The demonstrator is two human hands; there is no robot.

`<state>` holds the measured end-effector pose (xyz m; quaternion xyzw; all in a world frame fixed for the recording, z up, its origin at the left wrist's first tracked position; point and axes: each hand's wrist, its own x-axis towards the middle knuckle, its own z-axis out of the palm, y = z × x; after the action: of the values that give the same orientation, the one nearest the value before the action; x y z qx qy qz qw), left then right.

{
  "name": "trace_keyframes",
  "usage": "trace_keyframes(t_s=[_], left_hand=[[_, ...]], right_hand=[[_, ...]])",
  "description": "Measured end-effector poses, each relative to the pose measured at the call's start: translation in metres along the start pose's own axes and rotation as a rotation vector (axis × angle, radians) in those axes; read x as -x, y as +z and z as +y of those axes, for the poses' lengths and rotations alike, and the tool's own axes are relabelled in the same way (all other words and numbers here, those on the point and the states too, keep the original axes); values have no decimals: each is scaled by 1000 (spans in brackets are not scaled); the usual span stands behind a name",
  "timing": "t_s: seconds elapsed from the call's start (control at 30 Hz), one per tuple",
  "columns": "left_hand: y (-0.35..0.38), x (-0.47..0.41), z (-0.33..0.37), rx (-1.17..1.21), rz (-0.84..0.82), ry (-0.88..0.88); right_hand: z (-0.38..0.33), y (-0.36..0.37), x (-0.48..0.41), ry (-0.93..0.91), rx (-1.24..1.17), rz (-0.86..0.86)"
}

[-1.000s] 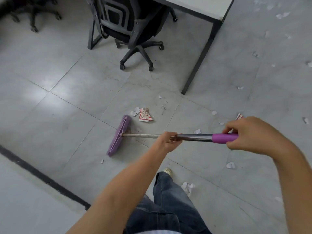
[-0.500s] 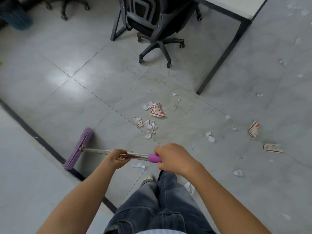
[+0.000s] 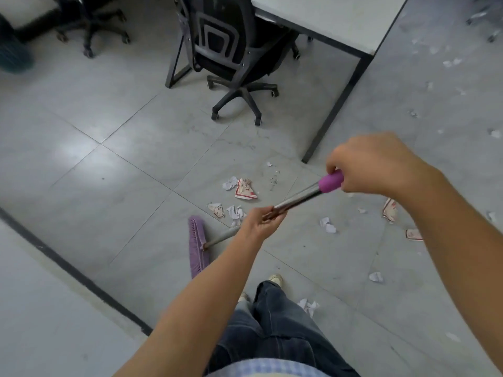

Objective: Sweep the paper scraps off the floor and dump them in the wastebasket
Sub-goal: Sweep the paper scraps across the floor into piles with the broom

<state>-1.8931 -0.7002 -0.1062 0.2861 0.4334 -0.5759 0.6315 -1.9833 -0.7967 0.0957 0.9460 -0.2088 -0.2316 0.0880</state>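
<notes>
The fingers of my left hand are curled round the bare metal shaft of the broom, gripping it about midway along. My right hand is higher and further right, its fingers wrapped closed round the purple grip at the top end of the same shaft. The shaft slants down and to the left from my right hand, through my left, to the purple broom head, which is down at the floor just ahead of my feet, lying roughly lengthwise away from me.

Just beyond and to the right of the head lies a small cluster of paper scraps, close to the bristles but apart from them. A little further off sit a red-printed scrap and a crumpled white one, touching each other. More scraps are scattered to the right: a white pair under the line of my right forearm, two printed pieces partly hidden behind that arm, and single white bits nearer me, one beside my jeans. The toe of a pale shoe pokes out below the hem.

Past the cluster stands a black office chair, pushed partly under a white desk with black legs. A black line crosses the floor on my left. At the far left edge is a blurred teal shape; I cannot tell what it is.
</notes>
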Motion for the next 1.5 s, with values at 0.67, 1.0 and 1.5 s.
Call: trace_keyframes(t_s=[0.67, 1.0, 1.5], left_hand=[[-57, 36, -18, -19, 159, 104], [-8, -72, -154, 72, 115, 252], [155, -78, -244, -15, -195, 331]], right_hand=[[11, 38, 30, -252, -333, 40], [137, 114, 48, -350, -215, 21], [279, 73, 103, -311, -44, 294]])
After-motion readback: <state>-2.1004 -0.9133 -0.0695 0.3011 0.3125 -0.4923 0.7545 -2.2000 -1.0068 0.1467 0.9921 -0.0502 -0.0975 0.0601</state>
